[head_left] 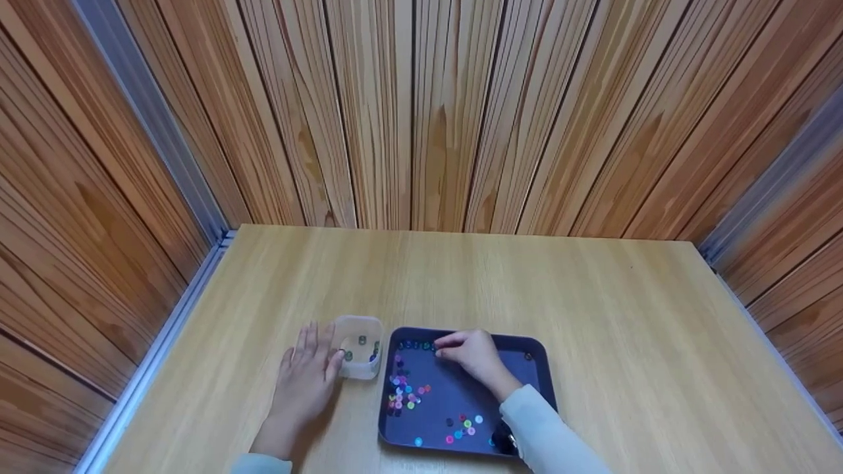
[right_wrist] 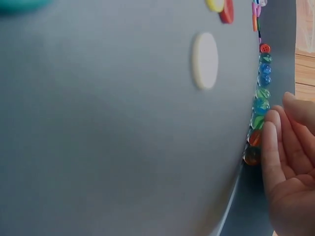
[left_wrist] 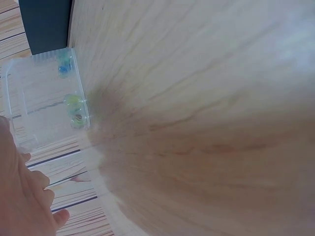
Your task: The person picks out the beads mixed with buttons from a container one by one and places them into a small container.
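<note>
My right hand [head_left: 475, 355] is over the far side of a dark tray [head_left: 454, 385]. There, a row of glass marbles [right_wrist: 264, 79] in blue, green and amber lies along the tray wall. In the right wrist view the fingers are fairly straight, and their tips touch or nearly touch the green and orange marbles; the thumb stands apart. My left hand [head_left: 304, 376] lies with fingers extended against the left side of a clear plastic container [head_left: 359, 321]. Several marbles [left_wrist: 73, 102] sit on the container's bottom.
Colourful buttons [head_left: 402, 395] cluster along the tray's left side, and more buttons [head_left: 466, 428] are scattered near its front edge. A single dark marble [head_left: 528, 356] lies in the far right corner. The wooden table [head_left: 612, 316] meets plank-patterned walls [head_left: 435, 131].
</note>
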Motion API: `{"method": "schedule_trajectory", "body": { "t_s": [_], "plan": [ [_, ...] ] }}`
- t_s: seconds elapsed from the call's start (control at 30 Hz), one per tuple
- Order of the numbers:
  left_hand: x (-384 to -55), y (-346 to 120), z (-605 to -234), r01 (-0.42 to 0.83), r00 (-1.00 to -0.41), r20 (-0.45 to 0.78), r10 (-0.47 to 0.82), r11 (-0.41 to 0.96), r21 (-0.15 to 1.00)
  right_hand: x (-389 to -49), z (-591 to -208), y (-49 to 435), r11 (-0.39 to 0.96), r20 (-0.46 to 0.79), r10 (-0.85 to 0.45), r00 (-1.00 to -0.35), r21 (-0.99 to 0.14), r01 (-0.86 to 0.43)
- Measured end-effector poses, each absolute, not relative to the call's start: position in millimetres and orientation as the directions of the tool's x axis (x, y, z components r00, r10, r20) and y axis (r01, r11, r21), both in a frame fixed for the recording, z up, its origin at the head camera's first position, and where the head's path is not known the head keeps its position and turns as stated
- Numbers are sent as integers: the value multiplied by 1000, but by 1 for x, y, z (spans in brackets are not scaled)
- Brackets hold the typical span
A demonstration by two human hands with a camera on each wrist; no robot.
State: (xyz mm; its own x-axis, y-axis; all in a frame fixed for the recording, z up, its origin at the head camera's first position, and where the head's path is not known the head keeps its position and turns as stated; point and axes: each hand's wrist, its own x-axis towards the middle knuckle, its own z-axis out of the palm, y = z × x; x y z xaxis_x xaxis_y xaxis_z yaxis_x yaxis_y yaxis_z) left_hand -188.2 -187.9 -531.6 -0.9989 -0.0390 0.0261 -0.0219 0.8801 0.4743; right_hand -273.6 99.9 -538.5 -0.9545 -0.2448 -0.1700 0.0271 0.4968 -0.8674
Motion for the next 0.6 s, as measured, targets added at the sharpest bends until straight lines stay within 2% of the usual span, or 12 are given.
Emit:
{"method": "schedule_trajectory", "body": {
  "t_s": [0.37, 0.6],
  "plan": [
    [-186, -188, -532, 6, -996, 82, -35, 890, 455, -273, -540, 95, 583, -67, -265, -962, -806, -105],
    [-187, -188, -532, -16, -998, 42, -39, 892, 451, -272, -538, 92, 612, -57, -347, -936, -770, -180]
  ]
}}
